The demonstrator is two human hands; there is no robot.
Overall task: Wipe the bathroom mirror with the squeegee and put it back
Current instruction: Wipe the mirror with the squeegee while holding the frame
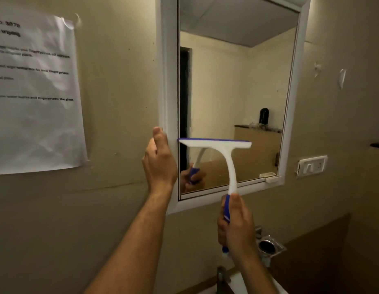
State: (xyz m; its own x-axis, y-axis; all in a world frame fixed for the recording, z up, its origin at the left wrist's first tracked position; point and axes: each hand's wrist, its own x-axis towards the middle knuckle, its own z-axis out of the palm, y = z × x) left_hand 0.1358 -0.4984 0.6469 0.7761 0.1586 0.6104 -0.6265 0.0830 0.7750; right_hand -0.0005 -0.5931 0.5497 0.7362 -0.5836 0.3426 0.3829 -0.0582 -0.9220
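Right hand [237,225] gripping squeegee [218,149] handle, fingers curled round it; left hand [160,164] bracing mirror frame [168,81], fingers wrapping edge; blade lying on lower-left mirror glass [237,81]; risk: uneven pressure lifting blade, leaving streaks

The squeegee [218,153] is white, with a blue strip along the top of its wide head and a blue grip on the lower part of its handle. Its head lies level against the lower left part of the glass, with the left end at the inner edge of the frame. The curved handle goes down and to the right, below the bottom edge. The mirror [237,81] is a tall rectangle in a white frame, fixed on a beige wall, a little tilted in this view
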